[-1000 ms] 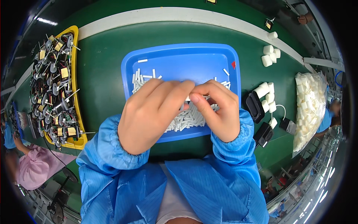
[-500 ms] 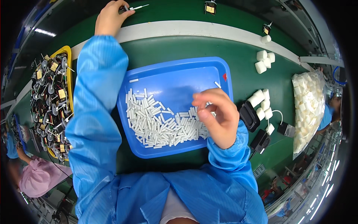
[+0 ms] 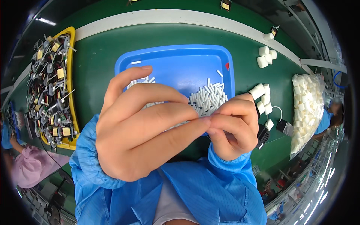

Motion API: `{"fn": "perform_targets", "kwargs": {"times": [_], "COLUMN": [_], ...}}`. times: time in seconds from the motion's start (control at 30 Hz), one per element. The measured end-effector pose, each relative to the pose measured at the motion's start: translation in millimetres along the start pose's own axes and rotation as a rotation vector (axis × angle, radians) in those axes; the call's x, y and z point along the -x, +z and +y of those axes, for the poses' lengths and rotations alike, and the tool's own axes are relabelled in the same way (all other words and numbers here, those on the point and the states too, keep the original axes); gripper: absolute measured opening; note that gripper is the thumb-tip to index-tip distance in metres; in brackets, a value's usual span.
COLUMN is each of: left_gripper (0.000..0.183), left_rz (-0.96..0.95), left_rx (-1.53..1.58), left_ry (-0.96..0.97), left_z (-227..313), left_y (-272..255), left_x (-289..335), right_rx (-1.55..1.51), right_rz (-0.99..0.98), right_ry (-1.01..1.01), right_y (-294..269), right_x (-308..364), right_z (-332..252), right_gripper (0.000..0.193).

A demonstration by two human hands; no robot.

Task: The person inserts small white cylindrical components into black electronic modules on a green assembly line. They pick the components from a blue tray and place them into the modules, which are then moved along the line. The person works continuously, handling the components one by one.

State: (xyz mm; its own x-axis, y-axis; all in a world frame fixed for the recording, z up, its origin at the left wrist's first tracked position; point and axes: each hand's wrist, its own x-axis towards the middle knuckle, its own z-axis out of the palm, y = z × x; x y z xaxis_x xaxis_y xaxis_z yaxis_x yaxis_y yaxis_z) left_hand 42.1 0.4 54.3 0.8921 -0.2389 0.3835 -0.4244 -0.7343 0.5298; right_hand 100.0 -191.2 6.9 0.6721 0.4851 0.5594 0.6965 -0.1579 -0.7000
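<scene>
Over the blue tray's near side, my left hand point(image 3: 142, 127) stretches to the right. Its index fingertip presses against the fingertips of my right hand point(image 3: 236, 125); its little finger sticks out apart. My right hand is closed in a pinch, fingers curled. What lies between the joined fingertips is hidden. Under both hands, the blue tray point(image 3: 174, 48) holds many short white tubes point(image 3: 208, 97), partly covered by my left hand. One loose tube rests near the tray's far left corner, another near its right wall.
At left, a yellow bin point(image 3: 71, 86) is heaped with small wired parts. White cylindrical pieces point(image 3: 264, 58) stand in groups at right, beside a clear bag point(image 3: 308, 108) of similar pieces and a black adapter point(image 3: 285, 128). A white rail point(image 3: 168, 17) borders a green strip bearing small parts point(image 3: 225, 5).
My left hand has left the small part on the far green strip and come back to meet my right hand over the tray. My right fingers have closed into a pinch.
</scene>
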Motion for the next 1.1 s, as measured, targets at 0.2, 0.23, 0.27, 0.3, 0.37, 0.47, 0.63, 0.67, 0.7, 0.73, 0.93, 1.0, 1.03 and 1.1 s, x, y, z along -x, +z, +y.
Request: {"fn": "perform_targets", "kwargs": {"times": [0.2,0.23,0.27,0.3,0.37,0.47,0.63,0.67,0.7,0.73,0.93,1.0,1.03,1.1], "left_gripper": [0.021,0.020,0.020,0.019,0.016,0.012,0.016,0.016,0.017,0.029,0.029,0.033,0.036,0.039], "left_rz": [0.057,0.072,0.090,0.104,0.132,0.245,0.317,0.463,0.591,0.809,-0.105,-0.287,-0.365,-0.133], "left_rx": [-0.102,-0.118,-0.148,-0.177,-0.244,-0.302,-0.171,-0.121,-0.056,0.103,-0.251,-0.173,-0.142,-0.329], "left_ry": [0.060,0.072,0.087,0.092,0.087,0.111,0.041,0.017,-0.017,-0.106,-0.458,-0.637,-0.747,-0.642], "left_z": [9.9,12.0,14.6,18.2,29.2,38.7,29.5,25.2,20.1,19.3,31.6,32.3,35.9,34.4], "left_y": [-5.3,-4.4,-2.6,-1.2,-0.1,8.3,-10.0,-14.8,-12.8,-6.4,-37.0,-44.5,-46.2,-55.3], "left_x": [13.6,16.5,18.4,19.8,23.9,31.8,48.4,52.2,57.1,65.1,173.1,208.4,227.1,232.9], "right_rx": [0.045,0.059,0.069,0.080,0.080,0.051,0.029,0.027,0.024,0.008,0.175,0.308,0.448,0.637], "right_rz": [-0.055,-0.073,-0.072,-0.071,-0.070,-0.050,0.089,0.088,0.086,0.072,-0.047,-0.151,-0.228,-0.349], "right_ry": [-0.040,-0.037,-0.043,-0.049,-0.054,-0.058,-0.060,-0.056,-0.052,-0.057,0.000,0.365,0.326,0.256], "right_y": [-4.8,-6.1,-6.7,-6.9,-7.2,-5.5,-4.0,-7.2,-10.7,-12.4,-27.6,-24.3,-20.1,-17.9], "right_x": [3.1,4.7,6.2,7.4,10.5,15.1,25.1,26.8,28.3,27.9,30.5,21.0,16.7,16.4], "right_z": [-22.5,-25.7,-27.9,-29.7,-34.4,-42.5,-51.3,-52.5,-53.4,-54.2,-38.9,-32.6,-20.1,21.0], "right_gripper": [0.029,0.029,0.029,0.029,0.029,0.029,0.031,0.032,0.033,0.033,0.019,0.014,0.016,0.021]}}
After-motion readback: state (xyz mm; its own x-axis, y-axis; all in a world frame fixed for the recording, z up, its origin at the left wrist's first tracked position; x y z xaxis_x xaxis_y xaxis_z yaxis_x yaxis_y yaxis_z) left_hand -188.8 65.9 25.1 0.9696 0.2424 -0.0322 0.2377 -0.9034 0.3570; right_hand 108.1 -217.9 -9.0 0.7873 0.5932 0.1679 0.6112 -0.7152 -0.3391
